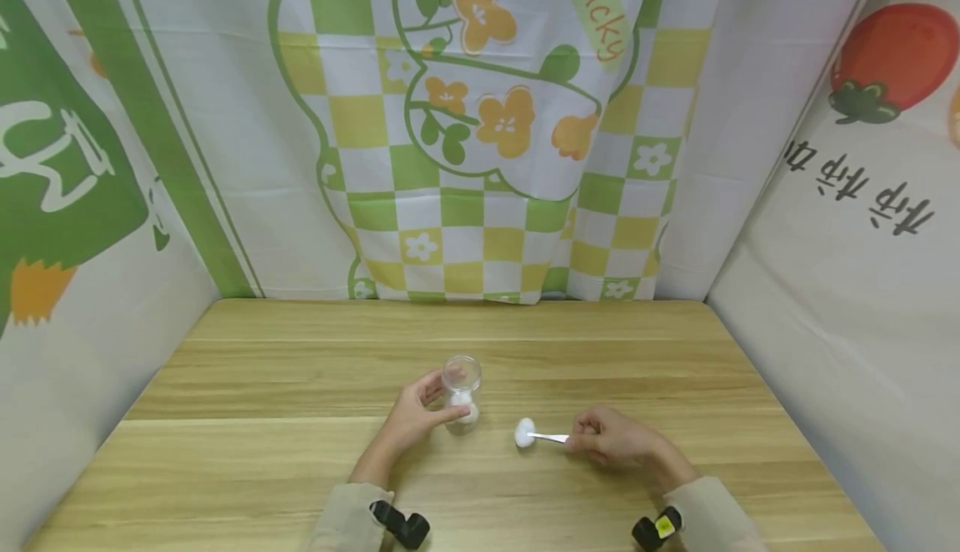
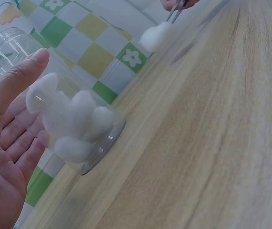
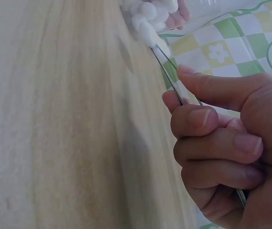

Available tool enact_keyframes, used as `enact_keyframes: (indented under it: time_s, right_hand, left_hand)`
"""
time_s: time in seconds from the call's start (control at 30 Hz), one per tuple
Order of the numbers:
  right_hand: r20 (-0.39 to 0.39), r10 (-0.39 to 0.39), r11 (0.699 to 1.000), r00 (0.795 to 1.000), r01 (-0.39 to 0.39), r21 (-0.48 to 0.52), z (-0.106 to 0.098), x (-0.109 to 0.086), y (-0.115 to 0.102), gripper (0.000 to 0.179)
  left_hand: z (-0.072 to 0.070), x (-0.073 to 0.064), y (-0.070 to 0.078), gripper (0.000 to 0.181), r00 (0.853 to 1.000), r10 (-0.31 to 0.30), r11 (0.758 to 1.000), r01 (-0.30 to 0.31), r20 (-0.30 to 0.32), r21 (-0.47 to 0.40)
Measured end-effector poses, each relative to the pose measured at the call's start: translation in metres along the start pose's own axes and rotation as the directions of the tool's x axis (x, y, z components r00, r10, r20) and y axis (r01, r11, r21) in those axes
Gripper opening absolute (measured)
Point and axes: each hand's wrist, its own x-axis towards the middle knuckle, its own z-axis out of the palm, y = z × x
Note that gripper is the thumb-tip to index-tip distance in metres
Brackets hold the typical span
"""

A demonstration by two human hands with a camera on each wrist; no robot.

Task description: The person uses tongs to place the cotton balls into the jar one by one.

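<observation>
Left of the table's middle, my left hand (image 1: pixel 415 410) holds a clear jar (image 1: pixel 462 377) upright, thumb on the near side and fingers behind. Several white cotton balls (image 2: pixel 74 119) lie in its lower half, seen through the wall in the left wrist view. To the right, my right hand (image 1: pixel 618 437) grips metal tweezers (image 1: pixel 553 438), thumb on one arm and fingers curled around the other. A single cotton ball (image 1: pixel 524 433) is pinched at their tips, apart from the jar and just above the table. Part of the tweezers (image 3: pixel 172 78) is hidden inside the palm.
The wooden table (image 1: pixel 300 352) runs back to a checked green-and-yellow curtain (image 1: pixel 465 243). Printed cloth (image 1: pixel 847 302) hangs along the right side, and more cloth (image 1: pixel 90 352) along the left. Black wrist cameras (image 1: pixel 401 525) sit on both sleeves.
</observation>
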Motion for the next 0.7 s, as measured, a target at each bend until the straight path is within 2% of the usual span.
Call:
enact_keyframes:
  time_s: [0.17,0.43,0.7]
  right_hand:
    - [-0.007,-0.01,1.0,1.0,0.01,0.005,-0.0009,0.001,-0.0014,0.033]
    - [-0.007,-0.093,0.995,0.996,0.092,-0.047,-0.0044,0.0032,-0.0046,0.031]
    - [-0.009,-0.103,0.994,0.995,0.102,-0.041,-0.0044,0.0044,-0.0071,0.031]
  left_hand:
    - [0.0005,0.0004,-0.0001,0.067,1.0,-0.001,1.0,0.001,-0.005,0.007]
    - [0.0008,0.0013,-0.0006,0.065,1.0,0.011,1.0,-0.011,0.002,-0.004]
    - [0.0,0.0005,-0.0015,0.064,1.0,0.013,1.0,-0.013,0.004,-0.006]
